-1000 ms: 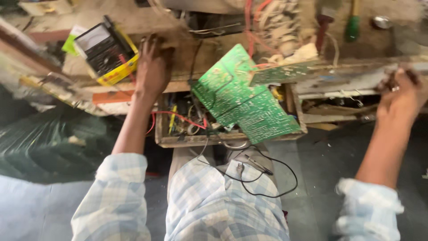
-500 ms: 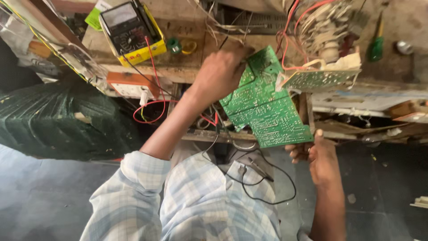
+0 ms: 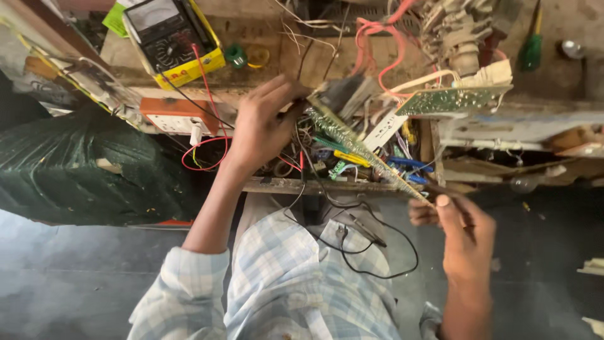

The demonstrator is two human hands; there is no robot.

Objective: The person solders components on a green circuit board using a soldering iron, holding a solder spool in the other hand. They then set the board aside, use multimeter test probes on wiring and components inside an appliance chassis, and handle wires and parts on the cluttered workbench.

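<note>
Your left hand (image 3: 264, 126), in the middle of the frame, pinched the upper end of the green circuit board (image 3: 362, 151) between thumb and fingers. Your right hand (image 3: 462, 236), at lower right, was closed on the board's lower corner, thumb on top. The board was seen nearly edge-on, slanting from upper centre down to the right, held above an open drawer (image 3: 327, 186) full of loose wires and small parts.

On the wooden counter (image 3: 283, 53) at upper left lay an analogue multimeter (image 3: 173, 38) in a yellow case, its red lead (image 3: 204, 135) looping down past a white-and-orange socket box (image 3: 176, 116). Just right of the meter sat a small green spool (image 3: 236, 56). A second, narrower circuit board (image 3: 453, 101) lay on the counter's edge at upper right, with a tangle of red wires (image 3: 377, 50) above it and a green-handled screwdriver (image 3: 531, 44) further right. A dark green bundle (image 3: 82, 170) filled the left side. Black cables (image 3: 371, 249) hung over your checked shirt (image 3: 296, 283) at the bottom.
</note>
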